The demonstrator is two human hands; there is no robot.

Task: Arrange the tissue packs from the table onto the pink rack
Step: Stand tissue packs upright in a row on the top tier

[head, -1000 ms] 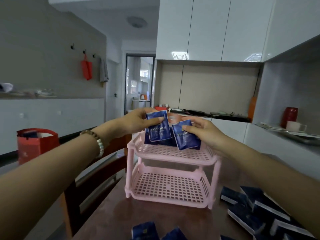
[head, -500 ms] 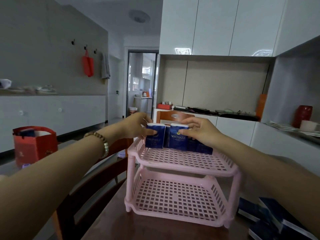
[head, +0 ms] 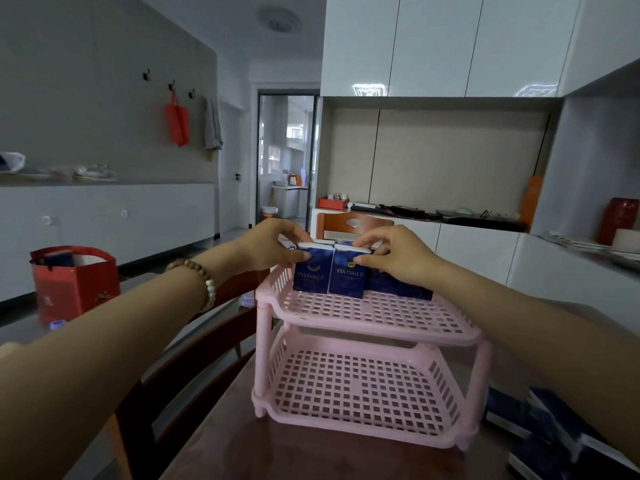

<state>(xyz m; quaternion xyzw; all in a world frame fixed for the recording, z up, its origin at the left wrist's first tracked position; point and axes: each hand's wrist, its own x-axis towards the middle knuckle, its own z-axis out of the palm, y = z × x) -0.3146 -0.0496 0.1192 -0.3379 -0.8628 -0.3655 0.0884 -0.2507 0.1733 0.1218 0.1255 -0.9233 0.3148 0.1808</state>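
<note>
on the top shelf of the pink rack (head: 363, 330), at its far left corner, the left hand (head: 272, 249) pinches the upper edge of the left pack (head: 310, 275), thumb on the printed front and fingers curled over the top. just beside that grip, the right hand (head: 393, 259) pinches the right pack (head: 348, 278) the same way. both dark blue packs stand upright, touching side by side. under the right palm more packs (head: 398, 287) stand in the same row. the lower shelf (head: 360, 386) sits below both grips. the rack stands on a brown table (head: 277, 452). loose packs (head: 554, 424) lie on it, well below and to the right of the right hand. a bead bracelet (head: 207, 285) circles the left wrist.
</note>
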